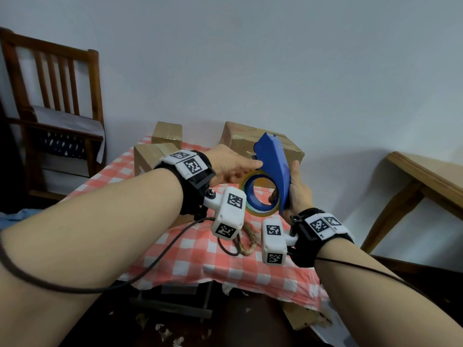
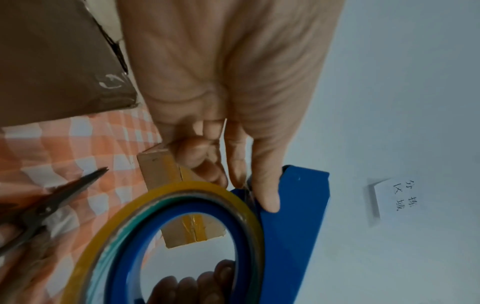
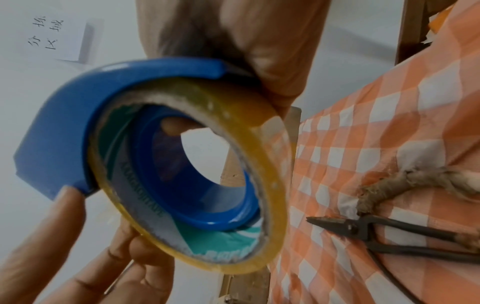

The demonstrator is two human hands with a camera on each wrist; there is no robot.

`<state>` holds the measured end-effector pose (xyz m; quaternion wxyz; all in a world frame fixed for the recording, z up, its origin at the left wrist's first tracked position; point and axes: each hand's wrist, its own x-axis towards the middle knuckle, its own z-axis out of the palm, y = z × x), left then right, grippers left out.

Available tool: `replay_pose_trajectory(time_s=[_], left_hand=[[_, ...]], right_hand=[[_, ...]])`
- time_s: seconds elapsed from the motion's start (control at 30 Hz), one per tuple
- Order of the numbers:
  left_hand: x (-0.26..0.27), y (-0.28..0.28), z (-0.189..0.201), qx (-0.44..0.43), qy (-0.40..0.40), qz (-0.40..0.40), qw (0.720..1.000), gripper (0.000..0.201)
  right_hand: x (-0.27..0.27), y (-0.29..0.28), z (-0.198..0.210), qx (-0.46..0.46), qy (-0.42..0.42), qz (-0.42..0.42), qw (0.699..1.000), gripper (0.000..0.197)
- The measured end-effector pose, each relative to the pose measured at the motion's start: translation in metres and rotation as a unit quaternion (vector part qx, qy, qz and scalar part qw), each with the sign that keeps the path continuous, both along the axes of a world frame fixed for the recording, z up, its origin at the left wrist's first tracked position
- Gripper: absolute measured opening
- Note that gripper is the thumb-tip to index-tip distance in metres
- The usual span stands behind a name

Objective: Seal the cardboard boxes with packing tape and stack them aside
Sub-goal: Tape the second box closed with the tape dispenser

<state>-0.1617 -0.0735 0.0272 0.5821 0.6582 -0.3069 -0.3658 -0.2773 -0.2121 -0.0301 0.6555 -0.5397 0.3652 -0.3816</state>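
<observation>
With the blue tape dispenser (image 1: 274, 169) grasped in the right hand (image 1: 297, 194), the tape end at twelve o'clock should be pinched cleanly by the left hand (image 1: 231, 166), whose fingers lie nearly straight.

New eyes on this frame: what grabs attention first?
The blue tape dispenser, loaded with a yellowish tape roll, is held up mid-frame above the red-checked tablecloth: the right hand grips its body while the left hand reaches its fingers to the front edge. Behind it, three cardboard boxes sit at the table's far end, and dark scissors lie on the cloth beside a rope piece.
</observation>
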Motion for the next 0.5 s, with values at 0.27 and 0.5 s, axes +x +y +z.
replay_pose_trajectory(time_s=[0.27,0.5], left_hand=[[-0.008,-0.003,0.005,-0.03,0.051,0.025,0.998,0.013],[-0.012,-0.006,0.005,-0.018,-0.03,0.058,0.998,0.023]], right_hand=[[-0.004,0.005,0.009,0.019,-0.05,0.028,0.998,0.055],[-0.004,0.008,0.014,0.003,-0.028,0.013,1.0,0.058]])
